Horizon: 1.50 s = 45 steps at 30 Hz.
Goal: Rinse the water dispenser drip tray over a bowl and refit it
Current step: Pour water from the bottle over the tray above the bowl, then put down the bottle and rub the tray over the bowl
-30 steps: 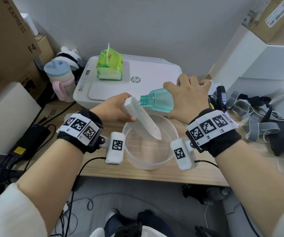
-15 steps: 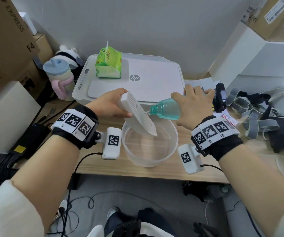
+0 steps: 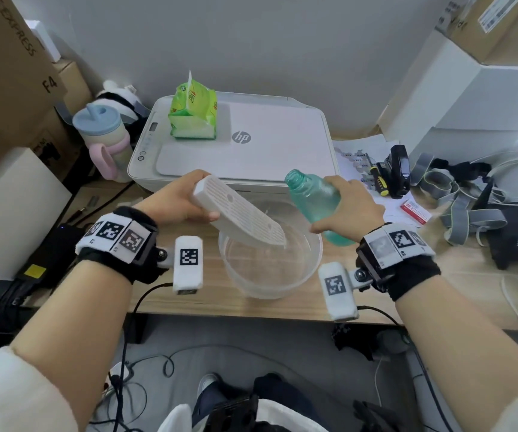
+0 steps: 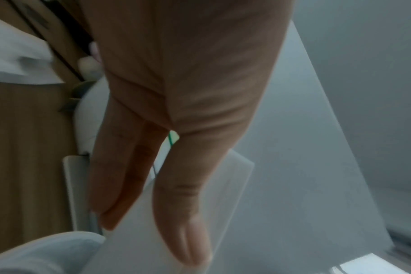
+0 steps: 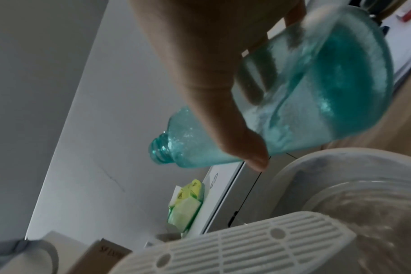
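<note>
Worktop [image 3: 189, 304] of pale wood carries a white printer [image 3: 270, 145] at the back and a clear bowl [image 3: 310, 272] near the front edge. Left hand [image 3: 173, 201] fingers grip one end of the slotted drip tray [image 3: 245, 216], tilted down over the bowl. Right hand [image 3: 351, 210] fingers wrap the teal bottle [image 3: 310, 198], mouth raised.
</note>
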{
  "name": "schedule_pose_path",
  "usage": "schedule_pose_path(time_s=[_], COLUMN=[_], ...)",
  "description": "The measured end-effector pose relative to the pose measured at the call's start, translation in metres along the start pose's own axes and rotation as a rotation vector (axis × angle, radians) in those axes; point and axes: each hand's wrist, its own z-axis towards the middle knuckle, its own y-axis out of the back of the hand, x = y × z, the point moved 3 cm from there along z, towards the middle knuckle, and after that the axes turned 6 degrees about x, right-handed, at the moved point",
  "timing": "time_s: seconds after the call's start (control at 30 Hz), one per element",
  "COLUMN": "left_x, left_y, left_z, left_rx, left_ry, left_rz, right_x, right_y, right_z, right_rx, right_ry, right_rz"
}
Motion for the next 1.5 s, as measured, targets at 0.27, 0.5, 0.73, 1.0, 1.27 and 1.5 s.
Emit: schedule_pose_path(time_s=[0.27, 0.5, 0.73, 1.0, 1.27, 1.5], left_x=[0.060, 0.052, -0.012, -0.096, -0.145, -0.152], left_y=[-0.015, -0.017, 0.014, -0.010, -0.082, -0.134], left_z=[-0.023, -0.021, -0.019, 0.013, 0.041, 0.051], left_rx=[-0.110, -0.144, -0.033, 0.048, 0.290, 0.400], left_ry=[-0.012, -0.041, -0.034, -0.007, -0.027, -0.016], left_rz=[-0.619, -0.675, -0.125, 0.657, 1.391, 1.630], right_x=[-0.016, -0.026, -0.037, -0.041, -0.059, -0.097], right_y=[0.001, 0.009, 0.003, -0.006, -0.011, -0.031], right_z=[0.000, 0.002, 0.006, 0.013, 0.021, 0.025], right_rx=[-0.105, -0.137, -0.092, -0.055, -0.098, -0.130], right_ry=[0.014, 0.049, 0.036, 0.037, -0.010, -0.145], right_rz=[0.463, 0.565, 0.474, 0.394, 0.466, 0.733])
